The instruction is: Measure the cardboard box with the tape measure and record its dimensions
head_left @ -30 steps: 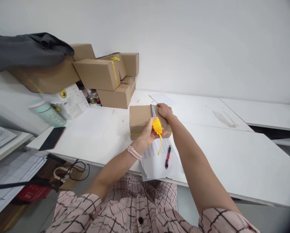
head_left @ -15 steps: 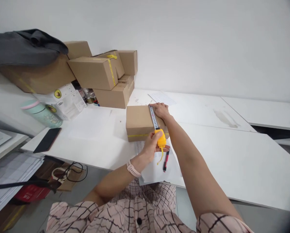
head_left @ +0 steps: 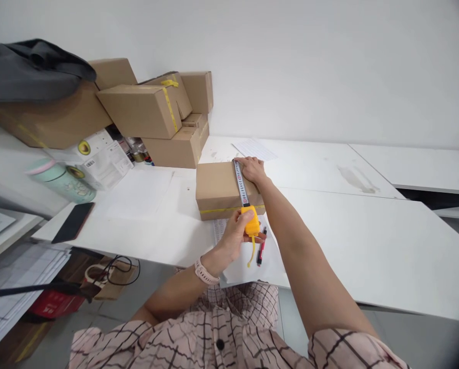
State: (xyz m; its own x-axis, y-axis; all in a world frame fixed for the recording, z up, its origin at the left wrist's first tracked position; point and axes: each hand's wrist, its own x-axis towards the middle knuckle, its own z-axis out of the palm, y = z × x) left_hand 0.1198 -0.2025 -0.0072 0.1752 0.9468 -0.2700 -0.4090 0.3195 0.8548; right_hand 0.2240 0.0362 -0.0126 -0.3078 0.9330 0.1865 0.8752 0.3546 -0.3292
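A small cardboard box with a yellow tape line lies on the white table. My left hand grips a yellow tape measure at the box's near edge. Its white blade runs across the top of the box to the far edge. There my right hand presses the blade's end down with closed fingers. A printed paper sheet and a red pen lie just under the tape measure.
A stack of cardboard boxes stands at the back left, with a dark cloth on the biggest one. A white carton, a mint bottle and a black phone lie at the left. Another sheet lies behind the box.
My left hand has pulled the yellow tape measure back from the top of the box to its near edge, so more blade shows. My right hand stayed at the far edge.
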